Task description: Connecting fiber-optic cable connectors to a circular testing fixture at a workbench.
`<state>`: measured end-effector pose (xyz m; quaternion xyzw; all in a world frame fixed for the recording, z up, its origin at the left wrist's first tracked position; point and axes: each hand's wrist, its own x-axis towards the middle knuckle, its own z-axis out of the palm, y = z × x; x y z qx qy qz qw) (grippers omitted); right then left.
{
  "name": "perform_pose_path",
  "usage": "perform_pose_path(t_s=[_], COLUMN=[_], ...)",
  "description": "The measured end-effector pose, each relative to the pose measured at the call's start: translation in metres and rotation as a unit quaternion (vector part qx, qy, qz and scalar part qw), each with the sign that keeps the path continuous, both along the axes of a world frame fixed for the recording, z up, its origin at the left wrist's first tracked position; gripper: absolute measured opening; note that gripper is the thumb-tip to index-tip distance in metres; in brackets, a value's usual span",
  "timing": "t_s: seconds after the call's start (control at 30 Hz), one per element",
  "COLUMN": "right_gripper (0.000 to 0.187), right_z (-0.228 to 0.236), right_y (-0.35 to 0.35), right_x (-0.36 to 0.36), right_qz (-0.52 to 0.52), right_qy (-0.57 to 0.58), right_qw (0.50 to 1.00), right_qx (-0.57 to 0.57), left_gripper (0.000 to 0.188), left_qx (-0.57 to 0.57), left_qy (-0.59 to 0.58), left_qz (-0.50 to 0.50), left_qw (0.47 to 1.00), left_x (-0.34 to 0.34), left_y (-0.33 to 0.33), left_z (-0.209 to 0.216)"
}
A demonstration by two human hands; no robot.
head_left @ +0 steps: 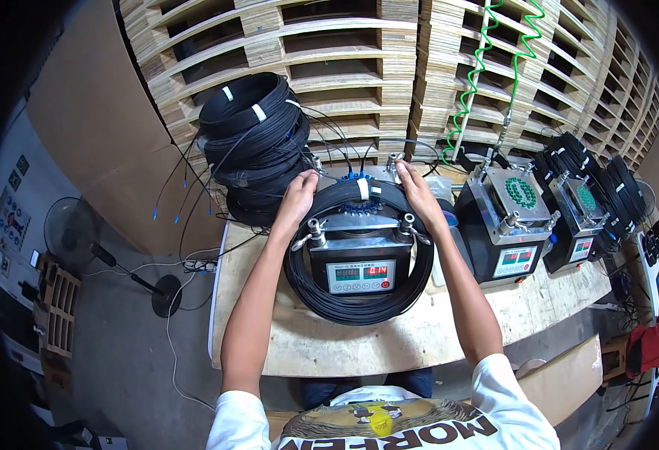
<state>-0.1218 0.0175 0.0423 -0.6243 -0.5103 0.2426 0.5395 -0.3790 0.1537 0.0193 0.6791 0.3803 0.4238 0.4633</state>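
A bench-top polishing machine (402,276) with a lit display stands in front of me, a coil of black cable (359,313) looped around it. Blue connectors (357,177) sit in a round fixture on its top, and a white tie wraps the coil's upper part. At the far left corner, my left hand (297,201) is closed at a metal clamp lever (316,163), its fingertips partly hidden. My right hand (419,196) grips the far right clamp lever (395,159) between thumb and fingers. Two near clamps (316,234) stand between my forearms.
Stacked cable coils (250,142) rise at the left, loose connector ends hanging off. Two similar machines (505,217) stand to the right on the wooden table (299,356), with more coils beyond. Green spiral air hoses (468,90) hang before wooden pallets (329,67). A fan (74,225) stands left.
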Motion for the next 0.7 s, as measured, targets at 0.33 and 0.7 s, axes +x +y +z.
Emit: perform_pose_path(t_s=[0.33,0.7], right_gripper=[0.055,0.061], right_z=[-0.007,-0.011], right_y=[0.007,0.004], right_x=[0.000,0.002], right_qz=[-0.005,-0.028], right_qy=[-0.022,-0.029], right_qw=[1.000,0.999], right_qx=[0.020,0.031], left_gripper=[0.047,0.042], left_qx=[0.054,-0.012], left_qy=[0.012,0.004], left_qz=[0.011,0.011], left_qw=[0.998,1.000], left_x=[-0.004,0.000], left_y=[0.010,-0.003], left_z=[-0.008,0.003])
